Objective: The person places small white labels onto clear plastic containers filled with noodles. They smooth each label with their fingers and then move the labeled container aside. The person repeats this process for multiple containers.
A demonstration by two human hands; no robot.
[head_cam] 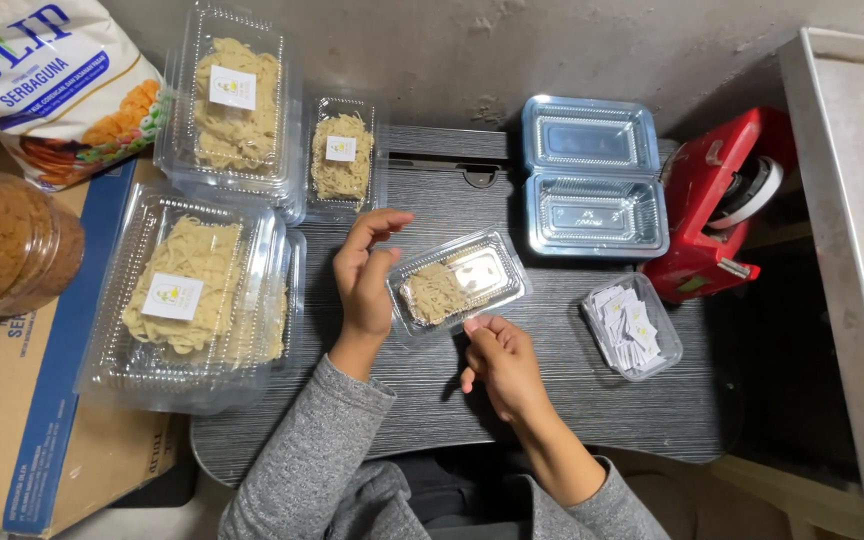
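Now, what I see, standing by the small desk:

Desk: dark gray, wood-look top (pixel 572 400), low, w/ a person in gray sleeves sitting at it.
Small box: clear plastic box (pixel 459 279) in the middle of the desk, tilted, lid looks shut, w/ a little clump of pale noodles in its left half.
Left hand: left hand (pixel 365 275) holds the small box at its left end, fingers curled over the top edge, thumb at the side.
Right hand: right hand (pixel 502 362) is just under the box's near edge, fingers bent in, fingertips touch the rim. Can't tell if it grips anything.
Packed boxes: 2 big clear boxes full of noodles, each w/ a white sticker, one at the far left (pixel 232 100), one nearer (pixel 192 290); a small full one (pixel 342 150) sits beside the far one.
Empty box: open clear box (pixel 592 185), lid flipped back, right of the hands.
Stickers: little tub of white stickers (pixel 632 325) near the right hand.
Tape tool: red tape holder (pixel 717 205) at the desk's right edge.
Left side: flour bag (pixel 47 80), cardboard carton (pixel 22 420).
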